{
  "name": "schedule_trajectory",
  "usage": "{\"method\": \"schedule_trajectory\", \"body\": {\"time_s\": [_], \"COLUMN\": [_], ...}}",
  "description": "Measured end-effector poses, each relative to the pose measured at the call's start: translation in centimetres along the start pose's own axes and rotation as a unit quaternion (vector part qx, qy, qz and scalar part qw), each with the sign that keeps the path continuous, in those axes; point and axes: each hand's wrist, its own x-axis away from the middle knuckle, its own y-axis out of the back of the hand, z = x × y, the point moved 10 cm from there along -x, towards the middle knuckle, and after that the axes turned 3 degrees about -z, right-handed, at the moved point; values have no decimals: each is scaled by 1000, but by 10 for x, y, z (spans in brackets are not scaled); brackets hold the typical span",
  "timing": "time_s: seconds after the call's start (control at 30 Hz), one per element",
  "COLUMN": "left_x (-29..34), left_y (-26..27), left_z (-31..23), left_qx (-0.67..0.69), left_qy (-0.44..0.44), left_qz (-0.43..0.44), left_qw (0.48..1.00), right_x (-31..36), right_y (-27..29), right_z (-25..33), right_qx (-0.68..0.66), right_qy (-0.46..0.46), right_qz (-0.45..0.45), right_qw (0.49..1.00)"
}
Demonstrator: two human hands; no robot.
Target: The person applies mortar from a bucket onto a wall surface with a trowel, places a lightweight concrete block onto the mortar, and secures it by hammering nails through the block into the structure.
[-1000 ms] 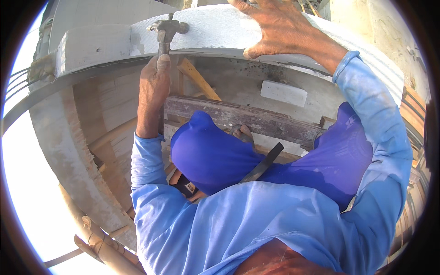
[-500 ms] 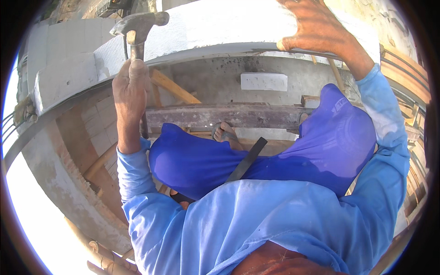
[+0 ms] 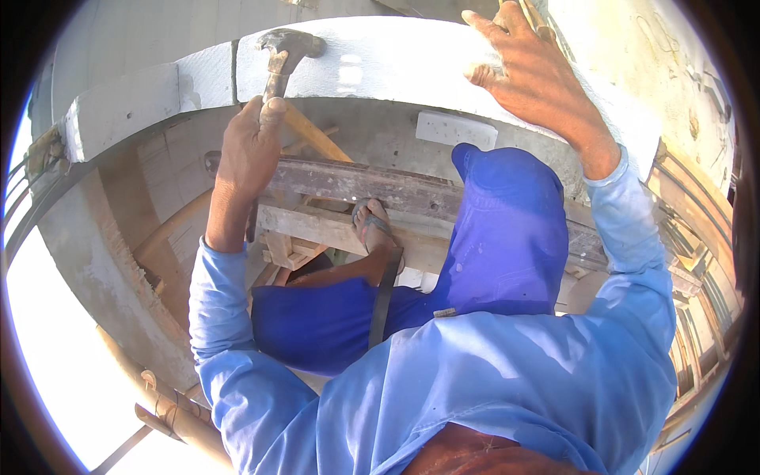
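My left hand is closed round the handle of a claw hammer, its dark steel head upward in front of a row of white lightweight blocks. My right hand reaches to the right part of the long white block, fingers spread with the thumb apart. Whether its palm presses on the block or hovers just over it, I cannot tell. A dark vertical joint parts this block from a shorter white block on the left.
Below the blocks, a white offcut rests against a grey concrete face. My sandalled foot is on wooden planks with gaps between them. A slanted timber stands behind the hammer. Bamboo poles lie at lower left.
My body and view have shifted, and my knee has swung inward. The hammer sits slightly farther right in view. My right hand stays spread at the block.
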Motion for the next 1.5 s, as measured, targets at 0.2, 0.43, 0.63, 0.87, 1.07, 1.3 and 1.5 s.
{"method": "schedule_trajectory", "body": {"time_s": [0.2, 0.43, 0.63, 0.87, 1.07, 1.3, 1.5], "left_x": [14, 28, 58, 74, 69, 59, 56], "left_y": [3, -11, -3, -25, -31, -24, -53], "left_z": [-6, -2, -15, -24, -6, -28, -14], "left_qx": [16, 106, 223, 200, 145, 224, 190], "left_qy": [45, 118, 146, 164, 171, 111, 93], "left_qz": [-49, -104, -185, -197, -186, -205, -175], "left_qw": [998, 982, 946, 945, 957, 946, 962], "right_x": [-20, -19, -20, -17, -19, -20, -20], "right_y": [-27, -20, -22, -19, -24, -12, -21], "right_z": [13, 19, 23, 12, 23, 2, 13], "right_qx": [30, 35, 35, 27, 27, 23, -15], "right_qy": [27, 39, 19, 0, 6, -13, 29], "right_qz": [-51, -81, -39, -34, -30, -28, -31], "right_qw": [998, 995, 998, 999, 999, 999, 999]}}
